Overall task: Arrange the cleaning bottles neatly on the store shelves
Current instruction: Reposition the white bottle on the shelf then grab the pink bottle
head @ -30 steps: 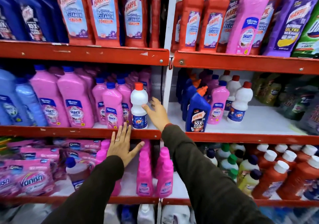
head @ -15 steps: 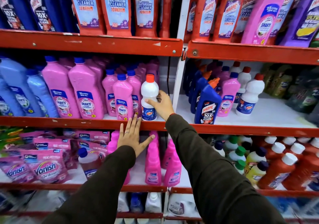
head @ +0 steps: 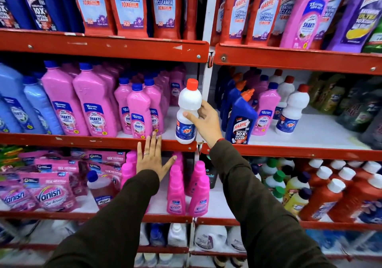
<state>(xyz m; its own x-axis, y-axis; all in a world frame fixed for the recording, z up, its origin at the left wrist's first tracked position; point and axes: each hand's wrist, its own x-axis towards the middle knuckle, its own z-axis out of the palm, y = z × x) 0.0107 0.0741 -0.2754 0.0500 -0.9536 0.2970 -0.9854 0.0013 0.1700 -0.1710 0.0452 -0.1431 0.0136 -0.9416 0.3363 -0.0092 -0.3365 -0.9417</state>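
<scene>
We have the white bottle [head: 188, 110] with the red cap in our right hand [head: 203, 121], fingers [head: 191, 117] closed around its waist just above the blue label. It sits at the front right end of the left-hand middle shelf [head: 99, 140], its base at or barely above the red front lip; we cannot tell whether it is touching the shelf. It leans slightly, cap toward the white upright post [head: 206, 77] between the two bays.

Just to its left stand the small pink bottles [head: 139, 110]. Across the post, on the right-hand shelf [head: 310, 131], a blue bottle [head: 240, 119] stands at the front, with two matching white bottles [head: 291, 110] behind it, which we judge to be where ours belongs.

Our left hand [head: 152, 160] is open, fingers spread flat, with the fingertips on the shelf lip and holding nothing.

The risks, as we read them: our grip is on one side of a smooth, rounded body, so the bottle could twist or slip. Carrying it right, we could clip the post or knock the blue bottle, which stands close to the edge and could topple off. Swinging back left could tip the pink ones. Set down on the lip itself, it would overhang and fall.
</scene>
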